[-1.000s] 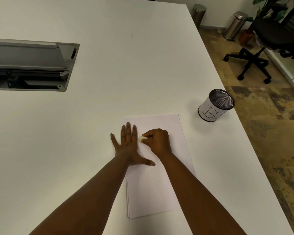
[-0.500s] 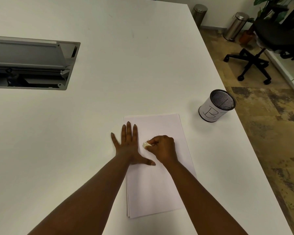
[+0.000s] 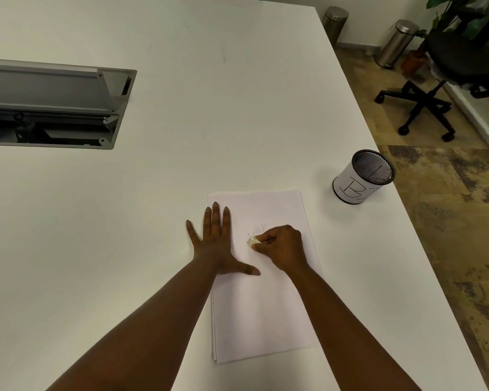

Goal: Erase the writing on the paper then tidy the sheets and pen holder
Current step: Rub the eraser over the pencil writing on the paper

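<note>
Cable hatch (image 3: 48, 105), lid raised, set into white tabletop (image 3: 181, 108) at far left. Left hand (image 3: 213, 244): grip open, fingers straight and spread, palm flat over left edge of paper stack (image 3: 266, 306), little finger off onto tabletop. Right hand (image 3: 280, 246): grip closed on small white eraser (image 3: 252, 240), pinched at fingertips, touching top sheet just below faint pencil writing (image 3: 257, 228). Stack lies near front edge, slightly fanned. Mesh pen holder (image 3: 363, 177), upright, white label marked "B", near right edge, well apart from stack. Office chair (image 3: 435, 88) on floor beyond.
</note>
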Motion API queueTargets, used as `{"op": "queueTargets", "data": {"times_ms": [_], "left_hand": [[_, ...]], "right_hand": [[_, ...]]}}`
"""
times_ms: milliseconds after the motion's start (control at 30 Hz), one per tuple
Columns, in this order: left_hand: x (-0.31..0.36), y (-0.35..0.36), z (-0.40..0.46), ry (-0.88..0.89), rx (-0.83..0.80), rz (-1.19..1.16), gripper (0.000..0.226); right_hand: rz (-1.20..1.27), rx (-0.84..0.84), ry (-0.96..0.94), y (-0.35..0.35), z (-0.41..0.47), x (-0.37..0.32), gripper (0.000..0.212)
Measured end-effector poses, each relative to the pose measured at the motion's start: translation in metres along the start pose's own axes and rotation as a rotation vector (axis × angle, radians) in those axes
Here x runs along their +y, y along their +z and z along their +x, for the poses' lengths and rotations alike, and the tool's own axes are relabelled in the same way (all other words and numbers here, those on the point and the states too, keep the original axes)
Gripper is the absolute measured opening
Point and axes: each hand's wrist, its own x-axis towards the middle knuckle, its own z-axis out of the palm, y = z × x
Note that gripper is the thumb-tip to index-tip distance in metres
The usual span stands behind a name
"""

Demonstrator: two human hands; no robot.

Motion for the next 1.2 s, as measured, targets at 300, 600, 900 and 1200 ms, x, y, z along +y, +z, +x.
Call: {"op": "queueTargets", "data": {"times_ms": [300, 600, 900, 1200], "left_hand": [[0.001, -0.002, -0.001, -0.008, -0.035, 0.03, 0.152], [0.002, -0.004, -0.001, -0.016, -0.042, 0.02, 0.152], [0.002, -0.005, -0.003, -0.016, -0.045, 0.024, 0.151], [0.002, -0.005, -0.003, -0.012, -0.043, 0.011, 0.151]], "right_hand": [[-0.008, 0.089, -0.045, 0.002, 0.015, -0.016, 0.023], [-0.02, 0.064, -0.112, 0.012, -0.003, -0.008, 0.016], [-0.101, 0.276, -0.022, -0.022, 0.022, 0.002, 0.017], [-0.052, 0.08, -0.113, 0.008, 0.008, -0.01, 0.012]]}}
